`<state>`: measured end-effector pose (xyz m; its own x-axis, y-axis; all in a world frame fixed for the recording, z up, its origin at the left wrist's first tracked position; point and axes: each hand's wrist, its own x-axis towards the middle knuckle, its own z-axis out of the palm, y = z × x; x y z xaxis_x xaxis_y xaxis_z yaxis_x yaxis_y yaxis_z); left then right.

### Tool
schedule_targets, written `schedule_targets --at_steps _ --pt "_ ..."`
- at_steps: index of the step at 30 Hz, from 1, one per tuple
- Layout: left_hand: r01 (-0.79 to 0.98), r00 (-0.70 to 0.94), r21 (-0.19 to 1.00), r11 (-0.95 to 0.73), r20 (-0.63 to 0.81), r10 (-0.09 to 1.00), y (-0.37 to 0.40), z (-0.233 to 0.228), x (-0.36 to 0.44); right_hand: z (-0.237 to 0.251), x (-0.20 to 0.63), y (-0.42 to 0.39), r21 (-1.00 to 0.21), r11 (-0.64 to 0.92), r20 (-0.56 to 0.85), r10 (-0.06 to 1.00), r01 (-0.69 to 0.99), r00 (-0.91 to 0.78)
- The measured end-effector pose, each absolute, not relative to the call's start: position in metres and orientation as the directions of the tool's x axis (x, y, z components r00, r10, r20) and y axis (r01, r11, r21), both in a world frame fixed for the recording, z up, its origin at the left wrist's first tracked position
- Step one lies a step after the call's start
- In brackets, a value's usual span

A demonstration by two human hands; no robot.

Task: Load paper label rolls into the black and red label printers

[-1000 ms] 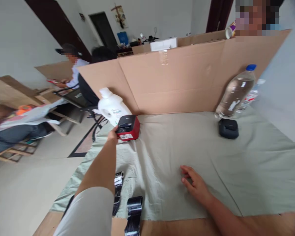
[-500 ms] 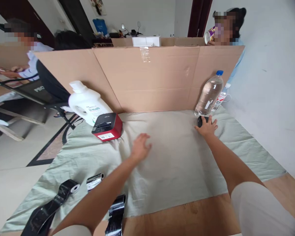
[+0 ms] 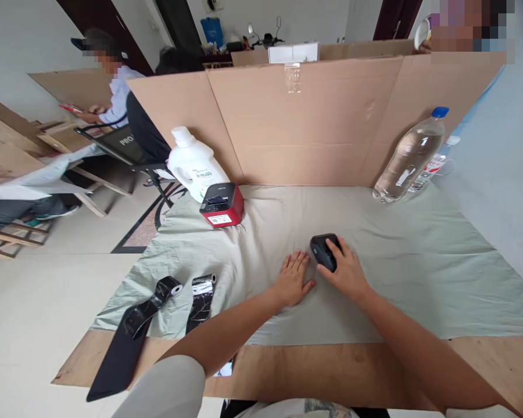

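Gripping black device (image 3: 323, 255), right hand (image 3: 346, 271)

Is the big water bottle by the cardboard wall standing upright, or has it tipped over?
Upright. The water bottle stands on its base on the green cloth, blue cap on top; its lean looks like lens distortion.

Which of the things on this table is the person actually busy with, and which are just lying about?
In use:
- small black device, gripped by the right hand
- left hand, flat on the green cloth beside it

Lying about:
- red printer
- white jug
- water bottle
- black ribbon rolls
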<state>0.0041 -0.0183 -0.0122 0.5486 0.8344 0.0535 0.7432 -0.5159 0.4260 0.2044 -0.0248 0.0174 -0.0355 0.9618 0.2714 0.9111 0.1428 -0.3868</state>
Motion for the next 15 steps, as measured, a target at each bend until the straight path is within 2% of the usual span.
schedule_targets --at_steps 4,8,10,13,15 --pt "0.733 0.354 0.585 -0.346 0.107 0.929 -0.010 -0.014 -0.001 0.019 0.153 -0.059 -0.385 0.087 0.233 0.972 0.919 0.006" --pt "0.735 0.290 0.622 -0.268 0.069 0.954 -0.002 0.000 -0.008 0.015 0.144 -0.071 -0.503 0.136 0.264 0.965 0.853 0.002" --pt "0.707 0.225 0.683 -0.183 0.028 0.974 0.002 0.008 -0.008 0.014 0.151 -0.069 -0.574 0.179 0.308 0.952 0.799 0.008" --pt "0.533 0.171 0.844 0.060 -0.177 0.969 0.010 0.015 -0.004 0.009 0.163 -0.054 -0.679 0.193 0.355 0.931 0.708 0.086" --pt "0.381 0.235 0.892 0.244 -0.349 0.907 0.017 0.017 -0.002 0.002 0.169 -0.042 -0.754 0.168 0.350 0.921 0.635 0.172"
